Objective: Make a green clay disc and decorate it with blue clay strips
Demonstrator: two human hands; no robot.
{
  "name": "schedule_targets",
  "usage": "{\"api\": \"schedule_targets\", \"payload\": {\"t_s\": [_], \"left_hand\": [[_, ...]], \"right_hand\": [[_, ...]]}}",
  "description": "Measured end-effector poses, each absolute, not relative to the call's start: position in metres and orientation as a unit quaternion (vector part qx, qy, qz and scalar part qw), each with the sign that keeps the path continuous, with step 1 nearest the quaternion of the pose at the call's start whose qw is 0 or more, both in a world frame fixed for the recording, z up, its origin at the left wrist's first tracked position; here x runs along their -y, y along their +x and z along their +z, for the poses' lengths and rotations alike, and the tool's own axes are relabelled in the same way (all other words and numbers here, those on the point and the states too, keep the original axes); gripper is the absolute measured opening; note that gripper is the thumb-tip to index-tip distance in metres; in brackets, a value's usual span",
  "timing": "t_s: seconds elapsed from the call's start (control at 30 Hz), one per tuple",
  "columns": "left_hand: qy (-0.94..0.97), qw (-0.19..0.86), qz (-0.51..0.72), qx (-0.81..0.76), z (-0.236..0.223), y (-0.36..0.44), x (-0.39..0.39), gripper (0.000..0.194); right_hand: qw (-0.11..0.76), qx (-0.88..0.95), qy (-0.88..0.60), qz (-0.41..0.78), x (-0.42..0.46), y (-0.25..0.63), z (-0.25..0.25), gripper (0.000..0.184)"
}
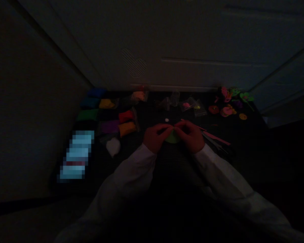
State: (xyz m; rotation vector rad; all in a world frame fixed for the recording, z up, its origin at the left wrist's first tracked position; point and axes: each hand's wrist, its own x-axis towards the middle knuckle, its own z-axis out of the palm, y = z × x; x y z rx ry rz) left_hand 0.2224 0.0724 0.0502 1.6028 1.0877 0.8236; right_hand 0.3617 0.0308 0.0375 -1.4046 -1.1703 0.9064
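Note:
Close together over the dark table, my left hand (155,136) and my right hand (191,135) meet at their fingertips, each in a pinch. A flat, rounded piece of green clay (172,138) shows between and below them, and the fingertips pinch at its upper edge. The fingers cover part of it, and the light is dim. A small white lump of clay (167,120) lies just beyond my left hand. Beside my right hand rest scissors (216,143) and a pink strip (218,138).
Bags of coloured clay, among them an orange one (127,128), a purple one (110,127) and a white one (113,146), lie at the left. A lit phone (77,155) stands nearer. Small finished clay figures (228,110) sit at the back right, before a pale panel (192,44).

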Motion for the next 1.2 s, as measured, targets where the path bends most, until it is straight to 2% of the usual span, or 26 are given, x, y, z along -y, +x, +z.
{"api": "schedule_targets", "payload": {"t_s": [0.4, 0.6, 0.93, 1.2], "left_hand": [[0.588, 0.607, 0.33, -0.42, 0.044, 0.221, -0.076, 0.028], [0.502, 0.655, 0.358, -0.436, 0.034, 0.221, -0.081, 0.028], [0.418, 0.714, 0.373, -0.421, 0.04, 0.225, -0.079, 0.041], [0.465, 0.658, 0.377, -0.457, 0.043, 0.219, -0.078, 0.023]], "right_hand": [[0.539, 0.463, -0.569, 0.415, -0.032, 0.362, 0.043, 0.015], [0.56, 0.429, -0.551, 0.447, -0.029, 0.361, 0.046, 0.027], [0.526, 0.446, -0.57, 0.446, -0.031, 0.362, 0.042, 0.022], [0.518, 0.458, -0.571, 0.443, -0.03, 0.362, 0.042, 0.022]]}}
